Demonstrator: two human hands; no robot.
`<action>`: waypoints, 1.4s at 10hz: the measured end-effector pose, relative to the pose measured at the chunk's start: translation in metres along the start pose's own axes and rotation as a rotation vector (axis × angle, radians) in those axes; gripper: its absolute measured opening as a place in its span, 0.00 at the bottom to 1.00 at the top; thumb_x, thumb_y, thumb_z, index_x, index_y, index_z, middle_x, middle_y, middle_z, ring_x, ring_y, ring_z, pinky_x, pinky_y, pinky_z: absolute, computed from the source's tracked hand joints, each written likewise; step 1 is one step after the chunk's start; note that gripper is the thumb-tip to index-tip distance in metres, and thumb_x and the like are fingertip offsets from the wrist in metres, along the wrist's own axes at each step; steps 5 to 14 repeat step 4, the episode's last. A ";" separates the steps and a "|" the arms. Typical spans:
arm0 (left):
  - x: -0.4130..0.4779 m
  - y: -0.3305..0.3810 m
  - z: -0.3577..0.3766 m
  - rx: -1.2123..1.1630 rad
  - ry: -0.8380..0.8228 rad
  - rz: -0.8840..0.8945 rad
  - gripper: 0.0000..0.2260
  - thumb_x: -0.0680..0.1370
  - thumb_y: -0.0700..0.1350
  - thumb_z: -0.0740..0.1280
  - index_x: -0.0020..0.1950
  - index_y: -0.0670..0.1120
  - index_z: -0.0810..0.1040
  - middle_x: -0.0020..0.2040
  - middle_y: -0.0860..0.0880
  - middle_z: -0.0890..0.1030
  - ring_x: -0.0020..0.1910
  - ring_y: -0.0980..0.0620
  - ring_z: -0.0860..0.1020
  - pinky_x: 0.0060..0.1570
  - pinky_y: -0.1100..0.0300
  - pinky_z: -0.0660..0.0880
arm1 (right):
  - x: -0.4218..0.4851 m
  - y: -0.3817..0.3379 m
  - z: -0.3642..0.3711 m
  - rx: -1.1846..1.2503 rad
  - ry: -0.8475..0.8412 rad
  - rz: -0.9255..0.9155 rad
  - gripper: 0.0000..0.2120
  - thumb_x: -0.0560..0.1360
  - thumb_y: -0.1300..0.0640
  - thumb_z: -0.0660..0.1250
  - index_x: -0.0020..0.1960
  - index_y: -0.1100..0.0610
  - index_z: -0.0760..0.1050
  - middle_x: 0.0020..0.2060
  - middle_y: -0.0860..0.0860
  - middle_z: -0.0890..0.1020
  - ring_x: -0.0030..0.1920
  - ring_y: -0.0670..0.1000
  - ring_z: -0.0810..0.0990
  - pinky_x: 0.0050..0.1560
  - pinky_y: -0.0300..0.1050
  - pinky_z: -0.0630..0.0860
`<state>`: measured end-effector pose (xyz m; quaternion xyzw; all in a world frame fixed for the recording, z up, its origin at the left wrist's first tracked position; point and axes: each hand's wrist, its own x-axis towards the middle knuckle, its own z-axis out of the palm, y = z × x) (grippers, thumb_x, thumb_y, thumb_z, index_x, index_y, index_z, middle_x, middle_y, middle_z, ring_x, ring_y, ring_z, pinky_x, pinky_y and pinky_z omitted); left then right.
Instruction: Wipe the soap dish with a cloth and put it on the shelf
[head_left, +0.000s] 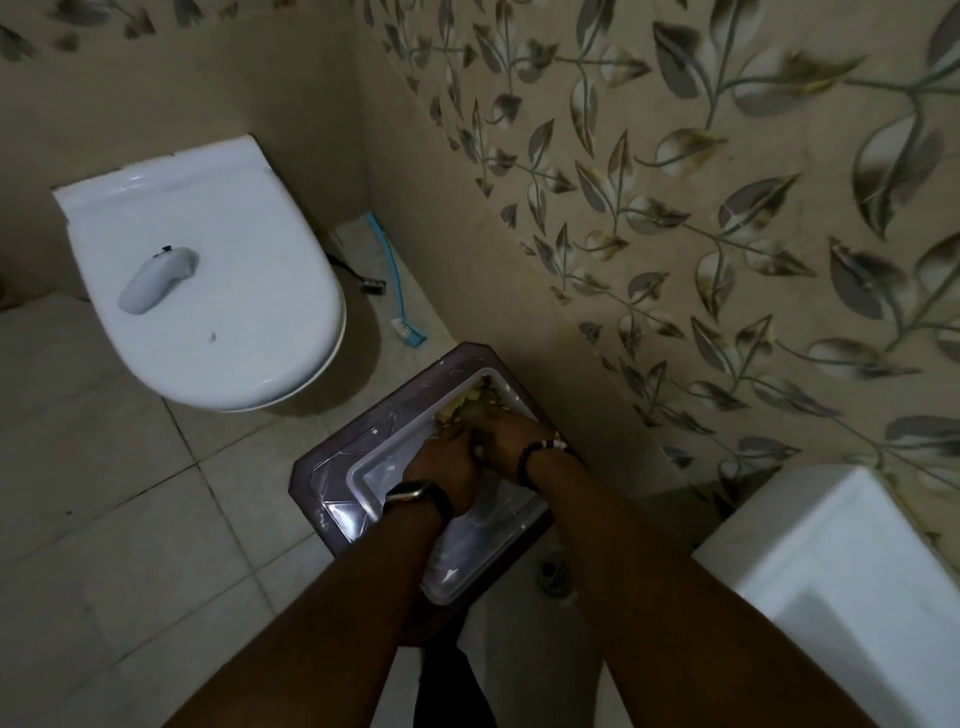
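A clear plastic soap dish (387, 460), rectangular and smeared with white residue, lies on a dark brown plastic stool (324, 470) just below me. A yellowish cloth (467, 401) is bunched at the dish's far end. My right hand (511, 428), with a bead bracelet on the wrist, grips the cloth with curled fingers. My left hand (447, 470), wearing a watch, is inside the dish right against the right hand. Its fingers are hidden, so I cannot tell what they hold.
A white toilet (234, 322) with its lid down stands to the left, with a pale grey handheld device (156, 280) on the lid. A blue brush (396, 291) lies on the floor by the leaf-patterned wall. A white basin (857, 587) juts in at right. A floor drain (553, 577) sits beside the stool.
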<state>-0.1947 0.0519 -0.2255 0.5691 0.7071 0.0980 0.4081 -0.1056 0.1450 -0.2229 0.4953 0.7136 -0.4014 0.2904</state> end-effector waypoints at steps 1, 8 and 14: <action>-0.015 0.007 -0.021 -0.001 0.043 0.034 0.17 0.84 0.44 0.59 0.72 0.45 0.73 0.71 0.41 0.76 0.69 0.42 0.75 0.70 0.50 0.69 | -0.024 -0.002 -0.011 -0.085 0.065 0.003 0.22 0.82 0.50 0.59 0.74 0.55 0.68 0.74 0.58 0.70 0.72 0.59 0.70 0.74 0.56 0.66; -0.061 0.039 -0.098 0.033 0.246 0.196 0.16 0.83 0.45 0.60 0.69 0.43 0.76 0.68 0.38 0.78 0.68 0.38 0.74 0.67 0.48 0.69 | -0.123 -0.030 -0.048 -0.129 0.325 -0.072 0.33 0.81 0.40 0.59 0.81 0.50 0.54 0.81 0.57 0.53 0.81 0.59 0.52 0.79 0.58 0.55; -0.061 0.039 -0.098 0.033 0.246 0.196 0.16 0.83 0.45 0.60 0.69 0.43 0.76 0.68 0.38 0.78 0.68 0.38 0.74 0.67 0.48 0.69 | -0.123 -0.030 -0.048 -0.129 0.325 -0.072 0.33 0.81 0.40 0.59 0.81 0.50 0.54 0.81 0.57 0.53 0.81 0.59 0.52 0.79 0.58 0.55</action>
